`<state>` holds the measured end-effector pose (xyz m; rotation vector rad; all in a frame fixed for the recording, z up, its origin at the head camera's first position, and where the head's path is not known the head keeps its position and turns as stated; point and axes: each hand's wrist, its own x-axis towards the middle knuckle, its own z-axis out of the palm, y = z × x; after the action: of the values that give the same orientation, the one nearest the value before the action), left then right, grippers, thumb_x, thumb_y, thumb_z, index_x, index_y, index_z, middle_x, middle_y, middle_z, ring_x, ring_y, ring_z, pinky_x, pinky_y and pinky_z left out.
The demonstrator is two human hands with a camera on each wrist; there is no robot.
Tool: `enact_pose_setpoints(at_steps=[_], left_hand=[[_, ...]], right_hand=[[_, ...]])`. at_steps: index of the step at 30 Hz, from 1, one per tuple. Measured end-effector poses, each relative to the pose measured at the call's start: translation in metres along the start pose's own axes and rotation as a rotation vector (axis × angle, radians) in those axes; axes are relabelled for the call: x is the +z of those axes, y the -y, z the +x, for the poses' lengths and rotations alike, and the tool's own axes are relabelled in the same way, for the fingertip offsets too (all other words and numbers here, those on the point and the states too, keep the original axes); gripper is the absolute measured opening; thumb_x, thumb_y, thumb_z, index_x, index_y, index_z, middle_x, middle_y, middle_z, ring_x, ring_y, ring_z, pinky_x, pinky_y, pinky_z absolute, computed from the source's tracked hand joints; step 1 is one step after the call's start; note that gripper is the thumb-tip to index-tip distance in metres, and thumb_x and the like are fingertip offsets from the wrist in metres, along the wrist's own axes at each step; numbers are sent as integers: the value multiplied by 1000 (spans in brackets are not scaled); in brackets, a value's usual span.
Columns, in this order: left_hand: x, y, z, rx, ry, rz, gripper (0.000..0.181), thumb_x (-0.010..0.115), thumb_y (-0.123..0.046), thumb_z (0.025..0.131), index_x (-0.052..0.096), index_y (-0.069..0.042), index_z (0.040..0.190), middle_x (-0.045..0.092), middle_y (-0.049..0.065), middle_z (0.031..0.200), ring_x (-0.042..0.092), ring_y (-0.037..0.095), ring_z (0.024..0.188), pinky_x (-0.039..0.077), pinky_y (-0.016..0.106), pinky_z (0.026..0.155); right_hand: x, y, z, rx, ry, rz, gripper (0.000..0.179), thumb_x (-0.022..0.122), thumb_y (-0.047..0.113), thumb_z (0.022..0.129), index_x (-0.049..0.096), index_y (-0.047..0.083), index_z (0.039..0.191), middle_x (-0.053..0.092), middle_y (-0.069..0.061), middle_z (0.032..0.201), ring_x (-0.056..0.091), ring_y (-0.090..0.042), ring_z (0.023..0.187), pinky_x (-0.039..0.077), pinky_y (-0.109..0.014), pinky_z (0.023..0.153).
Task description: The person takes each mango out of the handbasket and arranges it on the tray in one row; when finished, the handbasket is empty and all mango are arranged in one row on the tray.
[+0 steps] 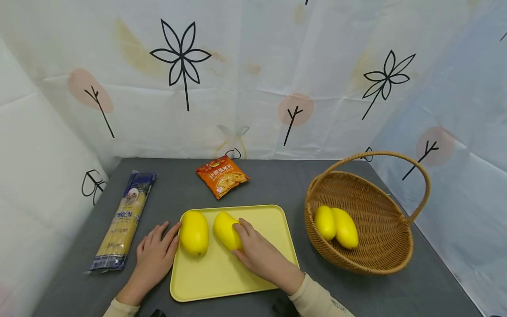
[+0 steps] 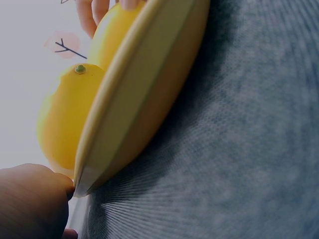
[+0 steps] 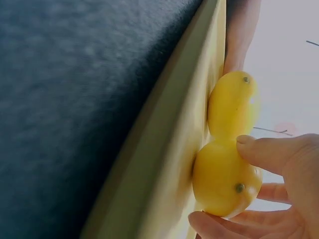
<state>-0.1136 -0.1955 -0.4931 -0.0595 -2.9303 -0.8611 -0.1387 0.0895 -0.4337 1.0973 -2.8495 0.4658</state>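
Two smooth yellow mangoes lie on a yellow tray point(image 1: 233, 281). My right hand point(image 1: 263, 255) grips the right mango point(image 1: 226, 229), with the thumb on one side and fingers on the other. In the right wrist view, this mango point(image 3: 224, 179) shows its small stem end between thumb and fingers. The left mango point(image 1: 194, 233) lies near the tray's left rim. Beside that rim, my left hand point(image 1: 154, 253) touches the tray edge with its fingers extended. The left wrist view shows part of the left hand point(image 2: 32, 199) against the rim.
A wicker basket point(image 1: 372, 193) with a tall handle stands at the right, holding two more yellow mangoes point(image 1: 336, 226). An orange snack packet point(image 1: 222, 176) lies behind the tray. A long pasta packet point(image 1: 124, 220) lies at the left on the grey table point(image 1: 277, 180).
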Motion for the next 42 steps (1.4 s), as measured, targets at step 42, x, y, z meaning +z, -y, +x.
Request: enact_pose_setpoints(at_steps=[42], left_hand=[[-1, -1, 0, 6, -2, -3, 47, 34, -37, 105, 40, -18, 147, 30, 25, 148, 20, 49, 136, 12, 69, 100]], right_hand=[[8, 7, 19, 58, 12, 103, 62, 64, 32, 92, 37, 2, 139, 43, -15, 134, 62, -19, 100, 53, -23, 83]])
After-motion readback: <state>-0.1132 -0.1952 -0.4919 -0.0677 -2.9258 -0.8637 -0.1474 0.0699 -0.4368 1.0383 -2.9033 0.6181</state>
